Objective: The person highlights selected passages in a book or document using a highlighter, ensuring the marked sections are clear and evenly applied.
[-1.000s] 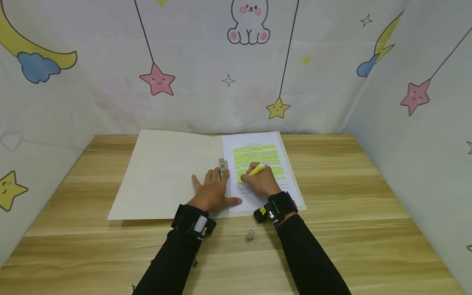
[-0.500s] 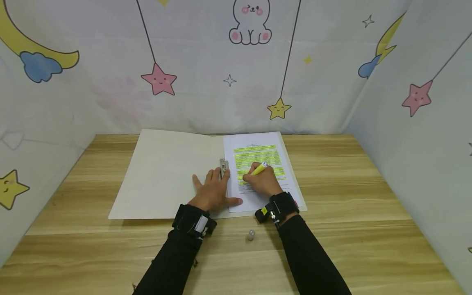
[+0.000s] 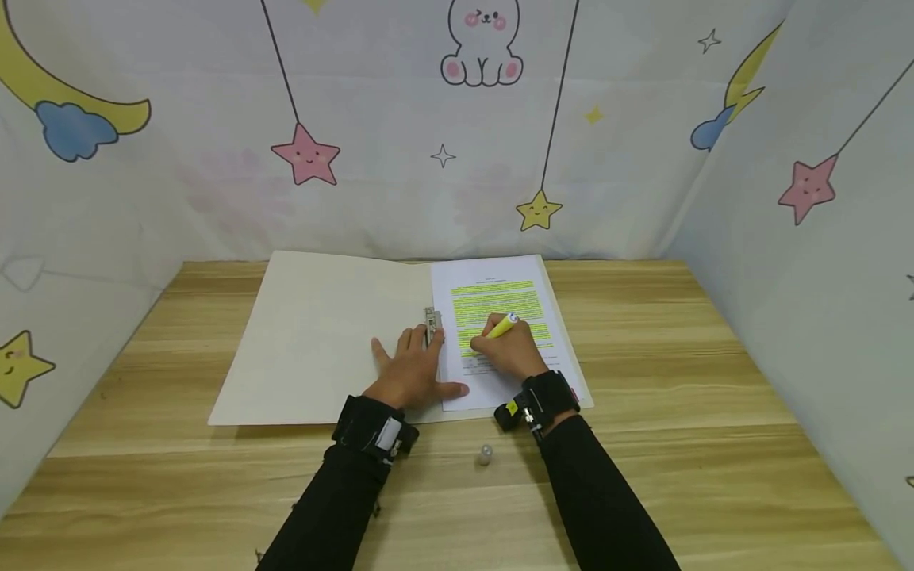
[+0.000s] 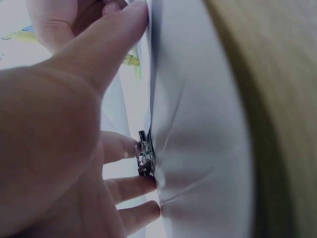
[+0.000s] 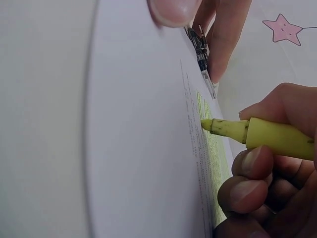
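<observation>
A yellow highlighter (image 5: pixel 280 137) is gripped in my right hand (image 3: pixel 510 349), its tip right at the printed lines of the paper sheet (image 3: pixel 493 396). Yellow marking covers most of the text above the tip. The sheet lies on the right side of an open cream folder (image 3: pixel 321 333). My left hand (image 3: pixel 410 373) rests with spread fingers on the folder near its spine, the thumb lying on the sheet's lower left. Beside those fingers is a metal clip (image 4: pixel 144 153), partly covered by them.
A small shiny bead-like ball (image 3: pixel 485 454) sits on the wooden table (image 3: pixel 643 476) in front of the folder. A white patterned cloth (image 3: pixel 385 159) hangs behind the table, with more of it along both sides.
The right hand with the highlighter has shifted slightly to the right along a text line since one second ago. The left hand stays in place.
</observation>
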Demonstrator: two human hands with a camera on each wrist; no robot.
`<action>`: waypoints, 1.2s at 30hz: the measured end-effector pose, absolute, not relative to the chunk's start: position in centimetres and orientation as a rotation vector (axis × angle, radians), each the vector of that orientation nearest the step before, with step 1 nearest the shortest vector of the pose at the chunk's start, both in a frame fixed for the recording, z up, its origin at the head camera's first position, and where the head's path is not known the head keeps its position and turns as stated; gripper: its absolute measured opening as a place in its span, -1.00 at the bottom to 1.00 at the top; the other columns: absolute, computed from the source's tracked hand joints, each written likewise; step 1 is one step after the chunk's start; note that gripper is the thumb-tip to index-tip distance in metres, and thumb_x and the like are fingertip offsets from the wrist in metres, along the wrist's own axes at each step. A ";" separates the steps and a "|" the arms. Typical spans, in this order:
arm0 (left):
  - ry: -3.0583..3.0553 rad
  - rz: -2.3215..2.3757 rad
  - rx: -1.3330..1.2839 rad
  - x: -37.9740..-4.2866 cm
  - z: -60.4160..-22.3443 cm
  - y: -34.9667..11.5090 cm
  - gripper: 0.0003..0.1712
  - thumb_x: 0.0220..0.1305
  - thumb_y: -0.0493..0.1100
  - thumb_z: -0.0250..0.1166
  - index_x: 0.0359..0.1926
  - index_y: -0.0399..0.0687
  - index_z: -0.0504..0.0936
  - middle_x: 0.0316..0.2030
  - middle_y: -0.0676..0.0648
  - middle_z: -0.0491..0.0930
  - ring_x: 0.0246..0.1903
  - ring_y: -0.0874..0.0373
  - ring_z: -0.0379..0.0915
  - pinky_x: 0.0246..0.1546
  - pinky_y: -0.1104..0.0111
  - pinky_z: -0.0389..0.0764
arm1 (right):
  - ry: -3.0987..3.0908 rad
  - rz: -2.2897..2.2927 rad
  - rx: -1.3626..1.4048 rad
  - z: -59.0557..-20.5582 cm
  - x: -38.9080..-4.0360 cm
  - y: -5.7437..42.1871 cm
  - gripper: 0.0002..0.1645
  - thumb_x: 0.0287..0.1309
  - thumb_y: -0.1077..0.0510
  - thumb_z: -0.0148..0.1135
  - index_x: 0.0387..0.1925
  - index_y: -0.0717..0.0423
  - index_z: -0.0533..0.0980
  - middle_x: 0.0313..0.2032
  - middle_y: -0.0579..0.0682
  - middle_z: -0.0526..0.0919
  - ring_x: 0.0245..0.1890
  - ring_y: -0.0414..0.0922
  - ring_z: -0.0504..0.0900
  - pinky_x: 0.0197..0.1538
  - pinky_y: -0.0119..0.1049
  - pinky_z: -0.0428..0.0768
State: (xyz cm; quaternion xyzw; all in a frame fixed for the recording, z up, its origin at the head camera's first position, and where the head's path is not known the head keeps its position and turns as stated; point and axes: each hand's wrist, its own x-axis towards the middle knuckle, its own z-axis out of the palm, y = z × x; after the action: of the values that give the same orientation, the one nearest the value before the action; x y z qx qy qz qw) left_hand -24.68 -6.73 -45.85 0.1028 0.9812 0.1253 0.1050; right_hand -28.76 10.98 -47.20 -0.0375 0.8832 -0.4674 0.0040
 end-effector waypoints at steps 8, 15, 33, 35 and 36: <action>2.889 0.380 0.303 -24.7 -45.9 -6.7 0.23 0.02 0.44 0.37 0.55 -0.04 0.08 0.51 -0.28 0.00 0.50 -0.24 -0.13 0.30 -0.52 -0.24 | 2.777 -1.442 -0.109 -47.1 -28.8 11.0 -0.70 -0.03 0.27 0.32 -0.70 0.05 0.39 -0.70 -0.11 0.44 -0.68 -0.22 0.40 -0.59 -0.41 0.32; 2.894 0.390 0.298 -24.7 -46.1 -6.8 0.24 0.02 0.45 0.37 0.55 -0.03 0.08 0.52 -0.28 -0.02 0.50 -0.24 -0.15 0.30 -0.52 -0.26 | 2.772 -1.453 -0.099 -47.2 -28.8 11.1 -0.71 -0.03 0.26 0.33 -0.70 0.06 0.41 -0.69 -0.10 0.48 -0.66 -0.21 0.43 -0.58 -0.40 0.33; 2.911 0.372 0.301 -24.8 -46.2 -6.8 0.24 0.00 0.45 0.37 0.55 -0.03 0.08 0.52 -0.27 0.00 0.50 -0.24 -0.13 0.31 -0.51 -0.23 | 2.805 -1.382 -0.105 -47.0 -29.0 11.6 -0.72 0.01 0.23 0.31 -0.67 0.06 0.39 -0.70 -0.10 0.43 -0.69 -0.20 0.37 -0.59 -0.39 0.28; 2.907 0.372 0.302 -24.8 -46.2 -6.7 0.24 0.00 0.45 0.37 0.55 -0.03 0.08 0.52 -0.27 0.00 0.50 -0.24 -0.13 0.31 -0.51 -0.23 | 2.808 -1.382 -0.095 -47.0 -29.0 11.6 -0.71 0.00 0.23 0.31 -0.68 0.05 0.39 -0.71 -0.10 0.43 -0.69 -0.20 0.37 -0.60 -0.39 0.28; 2.907 0.370 0.301 -24.8 -46.2 -6.7 0.24 0.00 0.45 0.37 0.55 -0.03 0.08 0.52 -0.27 0.00 0.50 -0.24 -0.13 0.31 -0.51 -0.23 | 2.808 -1.383 -0.087 -47.1 -29.0 11.6 -0.71 0.00 0.23 0.31 -0.68 0.05 0.39 -0.71 -0.10 0.44 -0.68 -0.20 0.38 -0.59 -0.39 0.28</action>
State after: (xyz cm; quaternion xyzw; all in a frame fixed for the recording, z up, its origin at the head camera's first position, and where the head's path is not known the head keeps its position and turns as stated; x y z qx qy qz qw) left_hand -24.84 -6.74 -46.25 0.1016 0.9821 0.1249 0.0979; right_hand -29.03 11.63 -47.07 -0.0279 0.8967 -0.4417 0.0053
